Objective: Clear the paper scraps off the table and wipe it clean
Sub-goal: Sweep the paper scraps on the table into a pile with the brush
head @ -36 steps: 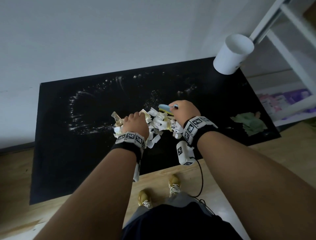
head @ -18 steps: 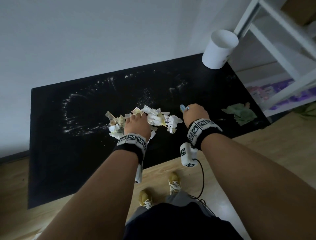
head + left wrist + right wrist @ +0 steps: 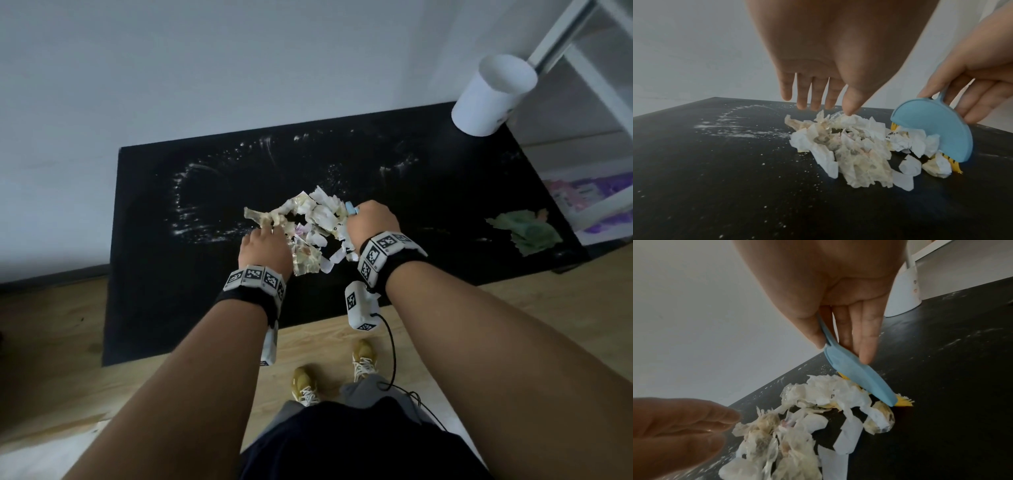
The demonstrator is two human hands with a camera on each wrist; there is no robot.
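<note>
A heap of crumpled white and yellowish paper scraps (image 3: pixel 310 228) (image 3: pixel 855 151) (image 3: pixel 813 412) lies mid-table on the black table (image 3: pixel 205 308). My left hand (image 3: pixel 265 245) (image 3: pixel 826 108) hovers at the heap's left side with straight fingers, and its thumb tip touches the top scraps. My right hand (image 3: pixel 371 222) (image 3: pixel 840 344) pinches the handle of a small blue brush (image 3: pixel 931 129) (image 3: pixel 857 374). The brush's yellow bristles (image 3: pixel 904 401) rest on the table against the heap's right side. White powder streaks (image 3: pixel 191 209) lie left of and behind the heap.
A white cup (image 3: pixel 489 99) (image 3: pixel 904 293) stands at the table's far right corner. A crumpled green cloth (image 3: pixel 524 233) lies near the right edge. White shelving (image 3: pixel 603 85) stands to the right, and a grey wall runs behind the table. Wooden floor and my shoes show below the near edge.
The right hand with the brush stood apart from the heap half a second ago and is now back against its right side. The left hand has drawn back off the scraps.
</note>
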